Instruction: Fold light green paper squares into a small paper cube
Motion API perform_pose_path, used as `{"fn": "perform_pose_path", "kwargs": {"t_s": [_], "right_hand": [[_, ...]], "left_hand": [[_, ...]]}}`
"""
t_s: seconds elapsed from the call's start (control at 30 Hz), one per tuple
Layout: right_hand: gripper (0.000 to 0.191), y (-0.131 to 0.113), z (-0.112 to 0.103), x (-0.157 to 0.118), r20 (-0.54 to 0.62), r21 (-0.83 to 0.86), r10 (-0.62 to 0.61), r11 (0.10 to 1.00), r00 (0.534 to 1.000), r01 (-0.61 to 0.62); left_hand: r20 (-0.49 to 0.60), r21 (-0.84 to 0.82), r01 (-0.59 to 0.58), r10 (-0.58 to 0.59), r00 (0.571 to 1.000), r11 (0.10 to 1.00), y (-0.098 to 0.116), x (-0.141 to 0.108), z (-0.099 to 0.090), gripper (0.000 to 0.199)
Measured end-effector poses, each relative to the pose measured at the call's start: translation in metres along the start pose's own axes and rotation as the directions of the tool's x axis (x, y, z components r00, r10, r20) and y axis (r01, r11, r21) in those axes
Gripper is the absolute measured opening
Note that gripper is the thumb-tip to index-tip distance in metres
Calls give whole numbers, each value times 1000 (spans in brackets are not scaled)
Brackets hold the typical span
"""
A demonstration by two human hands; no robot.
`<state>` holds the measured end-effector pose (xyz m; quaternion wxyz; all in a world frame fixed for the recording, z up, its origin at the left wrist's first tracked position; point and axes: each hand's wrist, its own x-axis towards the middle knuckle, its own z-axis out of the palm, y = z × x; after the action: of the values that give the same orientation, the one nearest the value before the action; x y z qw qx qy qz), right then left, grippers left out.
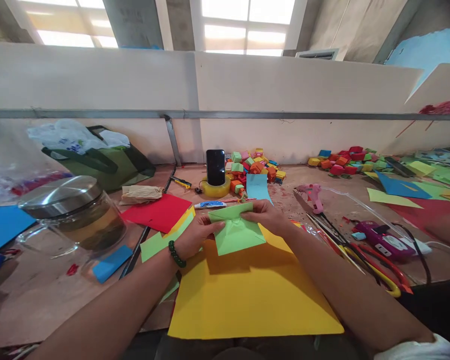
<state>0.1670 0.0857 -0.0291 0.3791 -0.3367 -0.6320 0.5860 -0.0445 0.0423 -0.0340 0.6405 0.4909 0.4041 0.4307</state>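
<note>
Both my hands hold a light green sheet of folded paper (pixel 240 236) with crease lines meeting near its middle. My left hand (pixel 202 231) pinches its left edge, thumb on top. At the upper right edge, my right hand (pixel 264 214) grips it with fingers closed. Below the green paper lies a large yellow sheet (pixel 257 295) at the table's front. Beside my left wrist are more light green and yellow paper pieces (pixel 153 246), next to a red sheet (pixel 159 212). A light blue paper strip (pixel 258 186) stands just beyond my right hand.
A phone (pixel 215 167) leans upright at a tape roll (pixel 216 189), near a heap of small coloured paper boxes (pixel 243 167). A glass jug (pixel 93 225) stands left. To the right lie a pink glue gun (pixel 313 195), scissors (pixel 382 267), a purple device (pixel 390 242) and another person's hand (pixel 444 222).
</note>
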Motion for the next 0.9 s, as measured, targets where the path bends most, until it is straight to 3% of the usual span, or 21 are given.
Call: {"fn": "perform_pose_path", "kwargs": {"t_s": [0.17,0.27,0.4,0.53,0.6,0.73,0.8,0.9], "right_hand": [[21,0,2,0,8,84,-14,996,1000,13],[15,-4,3,-1,-6,93,-47,995,999,48],[20,-10,5,-3,24,-108,-185,977,983,186],[26,-10,8,-5,138,-269,-290,909,947,318],[27,-12,8,-7,129,-259,-262,922,956,288],[34,-17,5,-8,12,-110,-66,992,998,67],[36,-17,6,-8,-23,-146,-32,989,999,28],[36,-16,10,-7,-59,-289,-86,955,995,66]], "left_hand": [[-23,-38,-48,47,999,998,4,-3,2,32],[5,-56,-74,75,997,996,10,-5,-1,39],[102,-123,-15,28,994,992,11,-4,-7,47],[33,58,66,-68,997,996,5,0,-7,37],[5,112,54,-54,999,992,3,0,-5,35],[-12,198,-65,69,998,978,4,-2,-2,37],[5,258,-123,126,992,958,5,-3,-1,36],[30,309,-134,131,991,941,6,-4,1,39]]}}
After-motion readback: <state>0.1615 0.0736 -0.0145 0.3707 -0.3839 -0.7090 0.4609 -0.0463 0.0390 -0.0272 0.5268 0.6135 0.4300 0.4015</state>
